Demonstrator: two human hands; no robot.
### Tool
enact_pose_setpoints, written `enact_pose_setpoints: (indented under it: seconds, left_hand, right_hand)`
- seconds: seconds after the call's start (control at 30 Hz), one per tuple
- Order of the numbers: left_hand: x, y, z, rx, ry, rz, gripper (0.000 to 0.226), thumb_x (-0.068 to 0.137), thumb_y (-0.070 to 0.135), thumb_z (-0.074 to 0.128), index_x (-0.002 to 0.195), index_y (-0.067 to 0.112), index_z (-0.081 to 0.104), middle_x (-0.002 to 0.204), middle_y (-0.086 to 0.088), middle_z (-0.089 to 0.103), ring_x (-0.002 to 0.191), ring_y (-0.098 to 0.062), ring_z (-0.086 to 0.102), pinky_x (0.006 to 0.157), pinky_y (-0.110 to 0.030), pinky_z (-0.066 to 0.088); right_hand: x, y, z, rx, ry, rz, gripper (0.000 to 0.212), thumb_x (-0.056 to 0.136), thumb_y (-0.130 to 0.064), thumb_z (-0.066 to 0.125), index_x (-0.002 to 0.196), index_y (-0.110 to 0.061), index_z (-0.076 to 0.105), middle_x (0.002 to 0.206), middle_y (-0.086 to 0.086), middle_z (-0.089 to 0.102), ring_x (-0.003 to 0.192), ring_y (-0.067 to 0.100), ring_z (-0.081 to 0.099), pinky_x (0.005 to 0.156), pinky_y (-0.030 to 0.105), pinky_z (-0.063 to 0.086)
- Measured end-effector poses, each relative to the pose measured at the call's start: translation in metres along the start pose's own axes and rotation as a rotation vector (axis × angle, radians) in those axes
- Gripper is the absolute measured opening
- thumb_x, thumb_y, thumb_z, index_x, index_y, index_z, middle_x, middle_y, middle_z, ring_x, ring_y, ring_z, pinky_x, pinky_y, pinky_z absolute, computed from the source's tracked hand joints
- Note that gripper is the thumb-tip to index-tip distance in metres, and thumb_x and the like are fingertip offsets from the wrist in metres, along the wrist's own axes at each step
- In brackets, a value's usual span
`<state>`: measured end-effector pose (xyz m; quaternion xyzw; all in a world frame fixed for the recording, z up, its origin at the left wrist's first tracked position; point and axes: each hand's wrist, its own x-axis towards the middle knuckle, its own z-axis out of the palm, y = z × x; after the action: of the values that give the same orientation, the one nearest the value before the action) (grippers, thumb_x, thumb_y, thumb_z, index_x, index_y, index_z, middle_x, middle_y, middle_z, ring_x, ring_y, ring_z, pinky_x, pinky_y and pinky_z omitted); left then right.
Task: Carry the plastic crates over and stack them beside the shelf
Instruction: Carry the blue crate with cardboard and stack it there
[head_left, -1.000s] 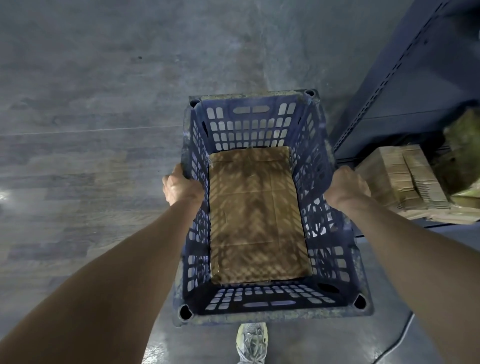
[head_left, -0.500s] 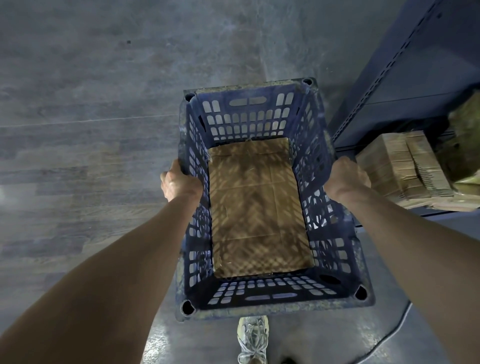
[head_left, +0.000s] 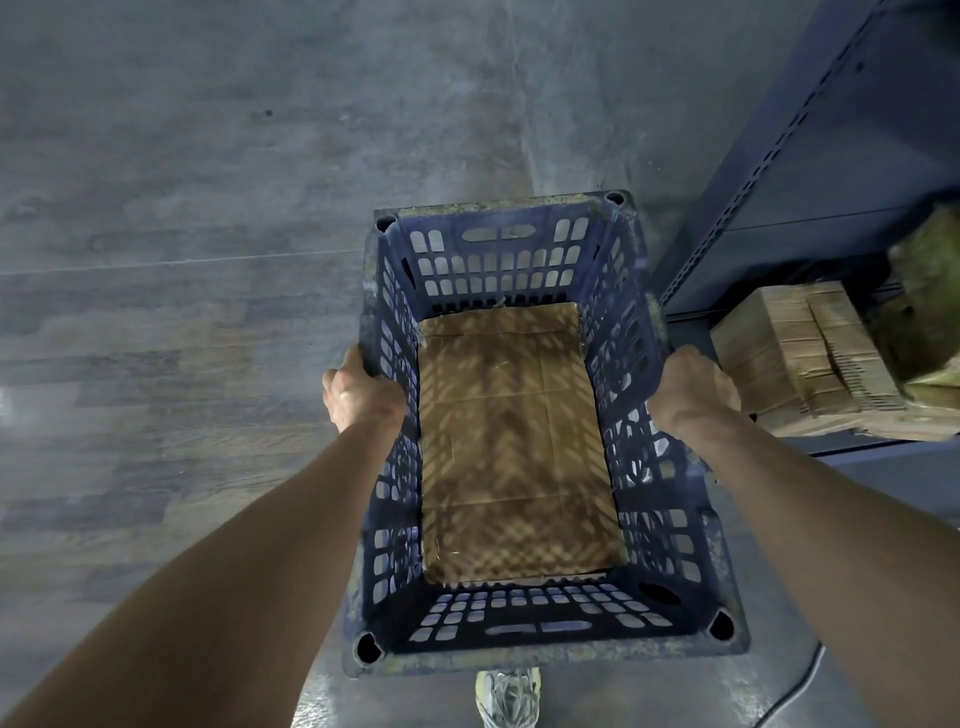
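Note:
I carry a dark blue perforated plastic crate (head_left: 498, 260) in front of me, above the floor. A sheet of brown cardboard (head_left: 514, 441) lines its bottom. My left hand (head_left: 358, 395) grips the crate's left long rim, fingers curled over the outside. My right hand (head_left: 693, 387) grips the right long rim the same way. The blue metal shelf (head_left: 810, 171) stands just to the right of the crate.
Stacks of flattened cardboard (head_left: 800, 358) lie on the shelf's low board at the right. Grey floor (head_left: 182, 260) stretches left and ahead. My shoe (head_left: 506, 699) shows below the crate, and a thin cable (head_left: 800, 686) runs across the floor at the bottom right.
The crate has stayed in both hands while I stepped on; the floor and the shelf have shifted slightly in view, and the crate sits a little lower in the frame.

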<state>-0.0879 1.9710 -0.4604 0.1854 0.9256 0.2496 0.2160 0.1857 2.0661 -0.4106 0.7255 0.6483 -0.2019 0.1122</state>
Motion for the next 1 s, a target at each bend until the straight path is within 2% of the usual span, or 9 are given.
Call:
enact_pose_setpoints:
  seconds: [0.27,0.5,0.8,1.0]
  left_hand:
    - [0.006,0.014,-0.002,-0.023,-0.004,0.038,0.038,0.078,0.001,0.035,0.105,0.015,0.058,0.106,-0.018,0.060,0.099,-0.038,0.060,0.084,-0.051,0.055]
    - [0.013,0.020,-0.001,-0.022,-0.010,0.030,0.041,0.079,0.001,0.035,0.109,0.018,0.058,0.107,-0.017,0.060,0.098,-0.038,0.061,0.082,-0.050,0.056]
    - [0.018,0.030,0.000,-0.004,-0.023,0.009,0.045,0.079,0.000,0.037,0.115,0.019,0.058,0.110,-0.015,0.059,0.102,-0.036,0.059,0.088,-0.047,0.054]
    - [0.011,0.037,-0.005,0.092,-0.023,0.000,0.045,0.085,-0.002,0.036,0.125,0.013,0.051,0.123,-0.019,0.046,0.112,-0.039,0.050,0.093,-0.046,0.048]
  right_hand:
    - [0.007,-0.005,-0.007,0.015,0.010,0.016,0.037,0.085,0.003,0.061,0.120,0.005,0.049,0.117,0.020,0.059,0.109,0.038,0.059,0.074,0.036,0.046]
    - [0.017,-0.014,-0.007,0.009,0.013,0.027,0.037,0.085,0.003,0.061,0.120,0.004,0.049,0.117,0.019,0.059,0.109,0.038,0.059,0.072,0.034,0.044]
    - [0.027,-0.021,-0.009,-0.023,0.017,0.018,0.037,0.086,0.004,0.059,0.121,0.005,0.048,0.118,0.020,0.058,0.109,0.037,0.059,0.070,0.033,0.040]
    - [0.026,-0.022,-0.009,-0.037,0.011,0.005,0.038,0.087,0.003,0.057,0.124,0.005,0.047,0.123,0.021,0.056,0.113,0.038,0.057,0.083,0.038,0.048]
